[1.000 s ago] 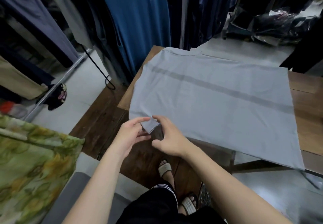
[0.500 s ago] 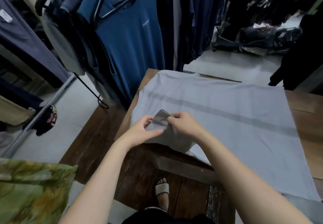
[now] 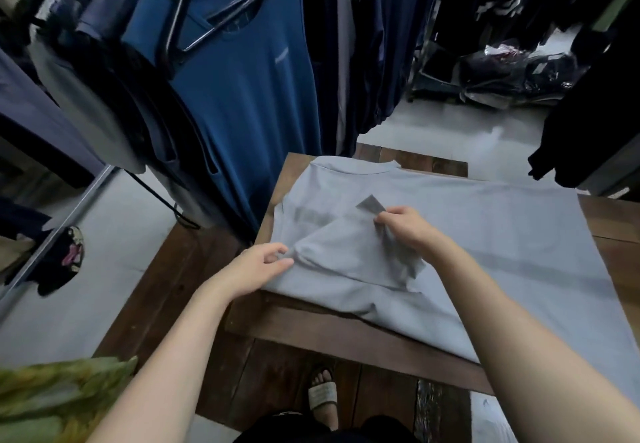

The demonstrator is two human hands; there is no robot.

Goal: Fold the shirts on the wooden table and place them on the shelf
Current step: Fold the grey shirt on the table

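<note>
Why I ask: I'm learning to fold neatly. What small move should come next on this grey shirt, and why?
Probably lay the sleeve flat on the grey shirt and smooth it. The right hand pinches the sleeve end, raised over the shirt's body, and the left hand holds the fold near the edge of the wooden table; the folded part looks creased.

I've got one pale grey-blue shirt (image 3: 485,231) w/ a darker stripe (image 3: 540,266), spread flat on the wooden table (image 3: 346,333). Collar (image 3: 353,167) sits at the far left corner, the sleeve (image 3: 346,252) is folded in over the body nr the left edge, and the near side droops off the front edge.
</note>
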